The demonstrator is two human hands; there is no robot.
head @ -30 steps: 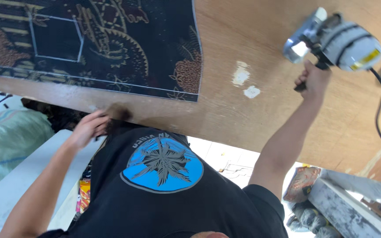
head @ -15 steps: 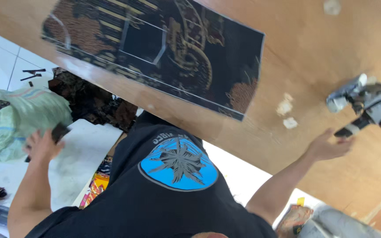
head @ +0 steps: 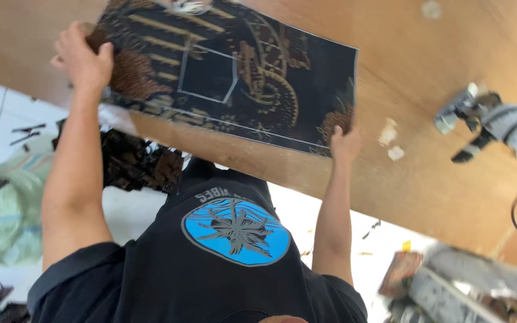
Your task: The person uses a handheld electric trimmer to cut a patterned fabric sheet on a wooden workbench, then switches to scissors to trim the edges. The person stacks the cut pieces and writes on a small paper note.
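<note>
Head view: looking down past a black shirt [head: 210, 275] with a round blue emblem, both arms stretched forward.
Wooden board [head: 426, 179]: broad, light brown, beneath and beyond both hands, running across the picture at a slant.
Dark patterned cloth [head: 234, 78]: black with brown and gold motifs and a pale stitched square, spread flat on the board, spanning from one hand to the other.
Left arm: bare, extended straight out and up the picture, elbow nearly locked.
Left hand [head: 82, 57]: curled over the cloth's far corner, fingers bent down onto the fabric, pinching it against the board.
Right arm: bare, extended forward, forearm rising steeply to the cloth's near edge.
Right hand [head: 345, 140]: at the cloth's lower corner, fingers laid on the fabric; whether gripping or only pressing cannot be told.
Power tool [head: 492, 122]: grey, corded, lying on the board well to the right of the right hand, apart from it.
Pale scraps [head: 390, 140]: small, on the board just beside the right hand.
Heaped fabric [head: 7, 203]: pale green and dark pieces, below the left arm.
</note>
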